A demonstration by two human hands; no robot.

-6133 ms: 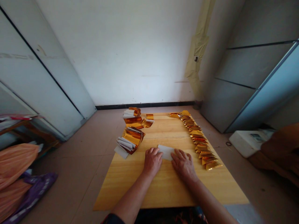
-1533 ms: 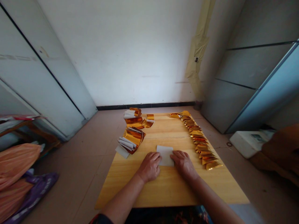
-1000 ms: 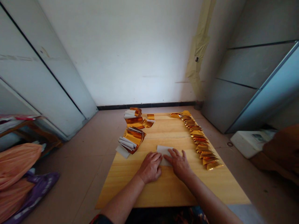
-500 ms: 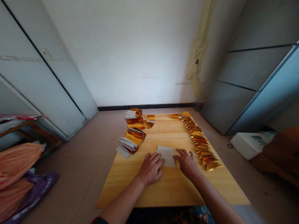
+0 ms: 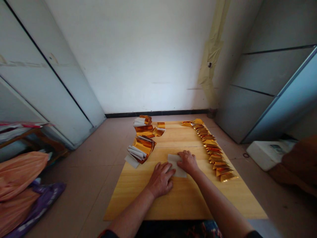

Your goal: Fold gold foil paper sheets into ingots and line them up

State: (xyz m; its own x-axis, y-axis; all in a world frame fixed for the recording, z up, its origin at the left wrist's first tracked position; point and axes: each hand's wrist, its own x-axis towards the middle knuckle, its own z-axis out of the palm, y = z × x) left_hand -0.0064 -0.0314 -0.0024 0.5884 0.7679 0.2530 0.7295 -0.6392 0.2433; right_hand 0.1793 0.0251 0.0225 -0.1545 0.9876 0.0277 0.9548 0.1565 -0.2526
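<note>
A white paper sheet (image 5: 177, 167) lies on the pale wooden table (image 5: 183, 201), slightly askew. My left hand (image 5: 160, 180) rests flat on the wood, its fingertips on the sheet's left edge. My right hand (image 5: 187, 162) presses on the sheet's upper right part, hiding that corner. Along the table's right side runs a long overlapping row of folded gold foil pieces (image 5: 213, 153), close to my right hand but not touching it. To the left, a bundle of gold foil with white paper strips (image 5: 141, 149) sits near the table's edge, and a second bundle (image 5: 143, 127) lies farther back.
Orange bags (image 5: 21, 178) and a purple bag (image 5: 42, 201) lie on the floor at left, below a low wooden shelf (image 5: 32, 132). A white box (image 5: 264, 155) and a brown object (image 5: 303, 162) stand at right. Grey panels flank the white wall.
My right hand has moved left from the sheet's right edge onto its upper right part. The sheet has turned slightly. My left hand has stayed almost still.
</note>
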